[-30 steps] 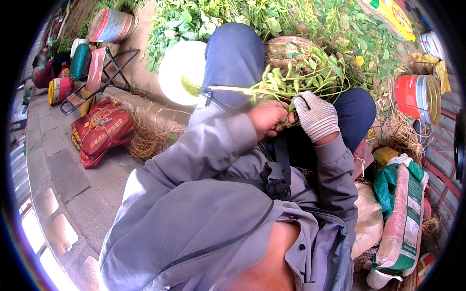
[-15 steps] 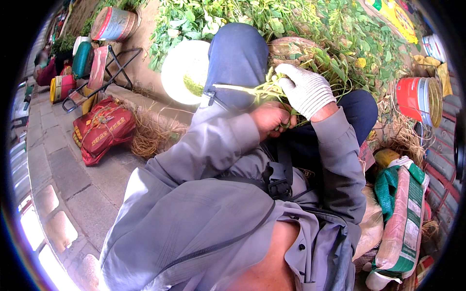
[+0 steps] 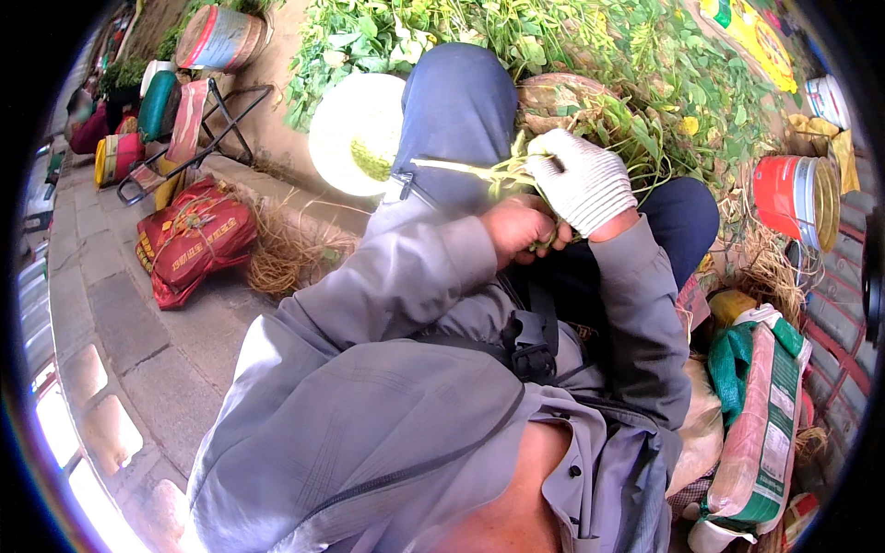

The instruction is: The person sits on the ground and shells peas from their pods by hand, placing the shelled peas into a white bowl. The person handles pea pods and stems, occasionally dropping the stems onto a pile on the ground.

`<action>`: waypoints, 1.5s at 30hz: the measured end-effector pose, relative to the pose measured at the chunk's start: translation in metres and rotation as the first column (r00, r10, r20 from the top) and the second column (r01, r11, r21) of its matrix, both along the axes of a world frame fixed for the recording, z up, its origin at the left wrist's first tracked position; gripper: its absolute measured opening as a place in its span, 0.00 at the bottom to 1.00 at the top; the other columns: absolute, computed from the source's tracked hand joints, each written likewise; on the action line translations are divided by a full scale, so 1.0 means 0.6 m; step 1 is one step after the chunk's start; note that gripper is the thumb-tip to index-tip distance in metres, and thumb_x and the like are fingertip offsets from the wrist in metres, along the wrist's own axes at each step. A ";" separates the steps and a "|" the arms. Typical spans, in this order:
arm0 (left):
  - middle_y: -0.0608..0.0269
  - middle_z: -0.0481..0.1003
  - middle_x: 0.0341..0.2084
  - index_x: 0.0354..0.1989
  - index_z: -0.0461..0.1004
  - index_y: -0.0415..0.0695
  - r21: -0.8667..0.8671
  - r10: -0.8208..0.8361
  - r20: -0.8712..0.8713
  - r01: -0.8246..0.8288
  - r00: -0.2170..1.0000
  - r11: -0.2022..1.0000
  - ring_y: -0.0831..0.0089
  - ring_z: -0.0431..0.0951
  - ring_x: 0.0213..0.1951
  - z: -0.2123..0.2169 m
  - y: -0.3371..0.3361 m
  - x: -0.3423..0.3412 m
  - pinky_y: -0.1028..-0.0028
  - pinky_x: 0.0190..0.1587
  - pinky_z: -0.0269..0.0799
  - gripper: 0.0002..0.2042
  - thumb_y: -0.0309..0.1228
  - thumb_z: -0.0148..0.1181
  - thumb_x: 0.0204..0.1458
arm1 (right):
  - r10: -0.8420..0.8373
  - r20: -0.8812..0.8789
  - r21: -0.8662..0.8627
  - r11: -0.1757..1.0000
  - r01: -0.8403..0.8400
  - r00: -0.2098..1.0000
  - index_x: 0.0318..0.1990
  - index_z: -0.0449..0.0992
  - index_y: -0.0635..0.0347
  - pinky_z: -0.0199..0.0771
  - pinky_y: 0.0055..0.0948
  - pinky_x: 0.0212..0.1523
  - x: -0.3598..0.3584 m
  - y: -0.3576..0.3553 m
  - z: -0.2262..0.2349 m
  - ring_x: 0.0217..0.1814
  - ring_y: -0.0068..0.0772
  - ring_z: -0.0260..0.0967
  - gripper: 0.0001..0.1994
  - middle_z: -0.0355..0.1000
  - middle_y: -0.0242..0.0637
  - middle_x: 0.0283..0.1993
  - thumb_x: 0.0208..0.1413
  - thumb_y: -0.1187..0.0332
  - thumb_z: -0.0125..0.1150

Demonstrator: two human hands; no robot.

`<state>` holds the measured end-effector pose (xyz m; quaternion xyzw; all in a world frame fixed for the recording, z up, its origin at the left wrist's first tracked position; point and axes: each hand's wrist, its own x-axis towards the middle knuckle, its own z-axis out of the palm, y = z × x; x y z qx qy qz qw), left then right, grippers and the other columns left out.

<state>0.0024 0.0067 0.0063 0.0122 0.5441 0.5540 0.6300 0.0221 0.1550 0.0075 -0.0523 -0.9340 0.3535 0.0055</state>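
My right hand, in a white knitted glove, is closed round a green plant stalk. The stalk's pale bare end sticks out to the left above my knee, and thin green pieces hang from it. Just below the glove, my bare left hand is closed with its fingertips pinched together at the lower greenery; what exactly they pinch is partly hidden. Left of my raised knee stands a white bucket with small green pieces in it. Leafy uprooted plants lie beyond the gloved hand.
A heap of green plants spreads ahead. At right are a red bucket and a pink-and-green package. On the left paving lie a red bag and dry stalks, near a folding stool and another bucket.
Both hands stay close together on the plant. The gloved hand has turned slightly and closed lower over the stems; the view has shifted a little.
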 end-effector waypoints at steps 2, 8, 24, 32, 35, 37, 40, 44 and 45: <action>0.62 0.72 0.24 0.32 0.75 0.38 -0.018 -0.006 -0.024 0.006 1.000 1.000 0.77 0.67 0.21 -0.008 -0.004 0.002 0.79 0.19 0.58 0.12 0.26 0.50 0.38 | -0.088 -0.069 -0.054 0.995 0.084 0.994 0.37 0.73 0.53 0.74 0.44 0.35 0.005 0.006 0.006 0.33 0.52 0.74 0.09 0.75 0.45 0.32 0.54 0.59 0.58; 0.63 0.73 0.29 0.38 0.73 0.39 -0.033 -0.030 0.066 0.032 0.997 0.999 0.77 0.70 0.26 -0.003 -0.005 -0.003 0.78 0.24 0.63 0.15 0.28 0.49 0.39 | -0.295 0.008 -0.520 0.815 0.256 0.956 0.38 0.74 0.59 0.72 0.28 0.29 0.035 0.044 -0.018 0.25 0.28 0.71 0.06 0.72 0.37 0.26 0.56 0.69 0.57; 0.64 0.77 0.34 0.44 0.74 0.42 -0.073 -0.056 0.105 0.064 0.993 0.995 0.81 0.70 0.25 0.048 -0.036 -0.010 0.81 0.23 0.61 0.19 0.27 0.48 0.41 | -0.429 0.194 -0.865 0.348 0.360 0.882 0.40 0.73 0.59 0.60 0.18 0.16 0.071 0.048 0.019 0.16 0.18 0.62 0.07 0.72 0.35 0.28 0.58 0.67 0.56; 0.67 0.77 0.29 0.38 0.78 0.43 -0.096 -0.147 0.031 0.149 0.989 0.984 0.83 0.69 0.23 0.070 -0.051 -0.011 0.84 0.22 0.59 0.12 0.29 0.54 0.45 | -0.450 0.173 -0.863 0.359 0.355 0.876 0.38 0.72 0.59 0.59 0.18 0.15 0.075 0.042 0.021 0.16 0.18 0.61 0.06 0.71 0.35 0.26 0.58 0.68 0.54; 0.66 0.77 0.28 0.36 0.78 0.43 -0.112 -0.134 0.053 0.139 0.990 0.984 0.83 0.69 0.22 0.070 -0.054 -0.016 0.84 0.21 0.60 0.11 0.30 0.55 0.46 | -0.460 0.167 -0.893 0.304 0.332 0.872 0.38 0.73 0.59 0.58 0.18 0.14 0.072 0.049 0.014 0.15 0.18 0.60 0.05 0.70 0.34 0.25 0.57 0.69 0.54; 0.65 0.77 0.28 0.37 0.78 0.43 -0.134 -0.128 0.073 0.137 0.989 0.981 0.83 0.70 0.22 0.075 -0.055 -0.018 0.83 0.20 0.61 0.12 0.30 0.54 0.45 | -0.467 0.187 -0.903 0.263 0.338 0.864 0.38 0.73 0.59 0.58 0.19 0.14 0.069 0.048 0.018 0.15 0.17 0.59 0.05 0.69 0.33 0.24 0.56 0.70 0.56; 0.62 0.76 0.28 0.37 0.77 0.42 -0.081 -0.120 0.081 0.126 0.989 0.989 0.80 0.70 0.20 0.059 -0.059 -0.014 0.79 0.17 0.61 0.14 0.22 0.49 0.42 | -0.464 0.165 -0.867 0.353 0.352 0.871 0.39 0.73 0.58 0.58 0.19 0.14 0.072 0.044 0.043 0.14 0.17 0.58 0.05 0.68 0.32 0.22 0.55 0.70 0.57; 0.65 0.78 0.27 0.41 0.79 0.44 -0.058 -0.201 0.053 0.204 0.978 0.977 0.79 0.73 0.23 0.042 -0.065 -0.013 0.78 0.18 0.64 0.13 0.26 0.58 0.44 | -0.482 0.262 -0.873 0.251 0.418 0.836 0.40 0.72 0.56 0.52 0.18 0.11 0.071 0.032 0.045 0.12 0.17 0.55 0.04 0.61 0.28 0.15 0.57 0.71 0.55; 0.65 0.78 0.28 0.41 0.79 0.44 -0.022 -0.206 0.042 0.207 0.978 0.978 0.79 0.73 0.22 0.046 -0.065 -0.016 0.77 0.18 0.64 0.14 0.24 0.56 0.44 | -0.514 0.244 -0.861 0.275 0.428 0.822 0.38 0.72 0.56 0.51 0.19 0.10 0.063 0.033 0.037 0.10 0.17 0.53 0.03 0.59 0.28 0.13 0.58 0.72 0.54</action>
